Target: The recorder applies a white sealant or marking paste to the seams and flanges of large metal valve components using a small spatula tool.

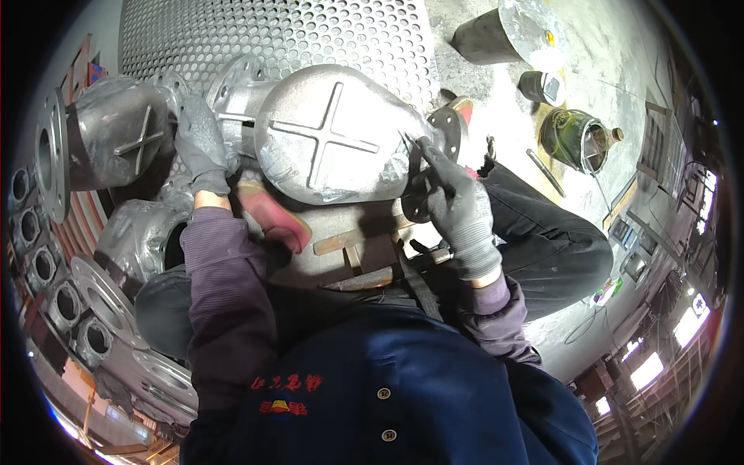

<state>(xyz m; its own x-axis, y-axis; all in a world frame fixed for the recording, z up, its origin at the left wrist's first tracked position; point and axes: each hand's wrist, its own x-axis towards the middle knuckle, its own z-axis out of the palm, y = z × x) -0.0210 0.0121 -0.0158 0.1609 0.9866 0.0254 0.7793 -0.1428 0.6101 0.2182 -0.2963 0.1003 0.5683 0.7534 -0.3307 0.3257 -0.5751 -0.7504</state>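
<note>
A silver metal valve body casting [333, 133] with a raised cross lies across in front of my crossed legs, with flanged openings at both ends. My left hand [203, 143], in a grey glove, lies beside its left neck with the fingers stretched out and nothing visible in them. At the casting's right end, my right hand [457, 203], also in a grey glove, is closed round a thin pointed tool [409, 142]. The tool's tip touches or nearly touches the casting's surface near the right flange [446, 133]. Most of the tool is hidden by the fingers.
Similar castings [116, 133] stand close on my left, with several ring-shaped parts [66, 302] beyond. A perforated metal plate [279, 31] lies ahead. At the right are a grey bucket [488, 37], a small dark can [540, 87], a green pot [570, 139] and a rod [545, 172].
</note>
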